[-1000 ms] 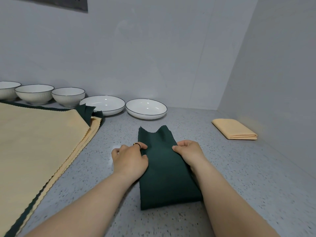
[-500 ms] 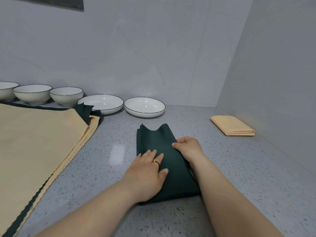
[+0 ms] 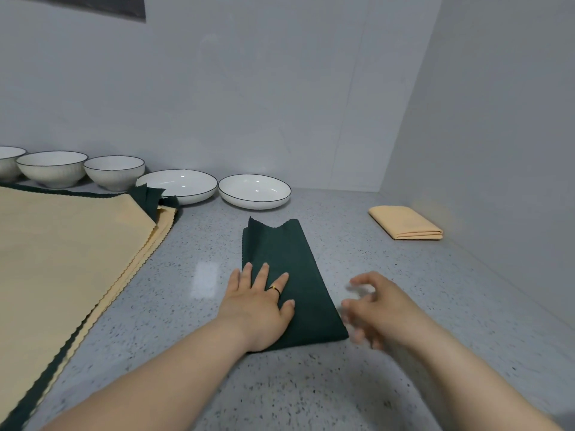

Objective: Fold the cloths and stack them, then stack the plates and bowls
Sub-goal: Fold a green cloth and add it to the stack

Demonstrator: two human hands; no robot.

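Spread yellow cloths (image 3: 68, 244) lie well left of the fingers. The folded green cloth (image 3: 280, 247) sits under the left hand (image 3: 258, 309), fingers straight, pressing flat. The right hand (image 3: 376, 309) hovers just beside it, blurred, loosely curled, holding nothing.

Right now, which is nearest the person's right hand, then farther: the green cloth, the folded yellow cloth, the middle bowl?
1. Green cloth, just left of the right hand.
2. Folded yellow cloth, ahead by the right wall.
3. Middle bowl, far left by the back wall.

gold ring (image 3: 274, 289) on left grip (image 3: 258, 309)
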